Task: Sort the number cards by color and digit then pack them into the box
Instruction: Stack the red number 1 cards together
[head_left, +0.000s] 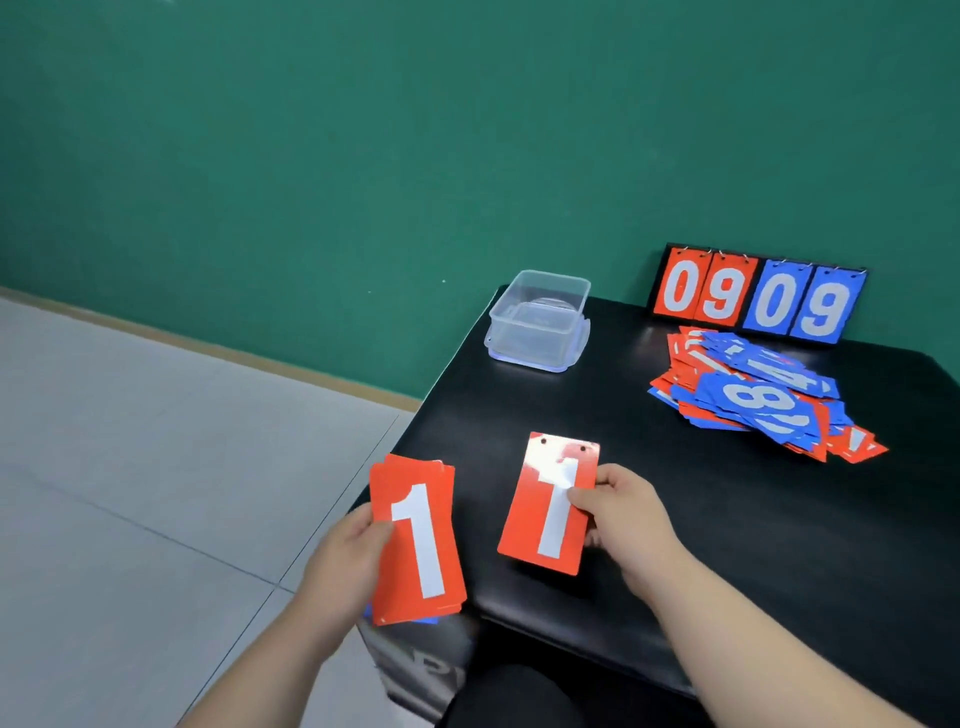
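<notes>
Green wall (363, 130) fills the back, pale tiled floor (130, 467) runs down the left, and the black desk (727, 545) takes the right side. At the far edge of the desk a flip scoreboard (758, 299) stands upright, reading red 0 and 9, then blue 0 and 9. Just in front of it sprawls a loose pile of cards (753, 400), red and blue mixed and overlapping, with a blue 8 on top. At the far left corner sits the clear plastic box (540, 319), open, well apart from the pile.

Now up close: the left hand (343, 561) holds a stack of cards (421, 545) off the desk's near left corner. A red 1 faces up and a sliver of blue peeks out at the bottom. The thumb is pressed on the face and the fingers are tucked behind, pinching the stack. The right hand (628, 514) holds a single red 1 card (545, 519) above the desk, glare on its top half. It pinches the card's right edge, thumb on front, fingers behind.
</notes>
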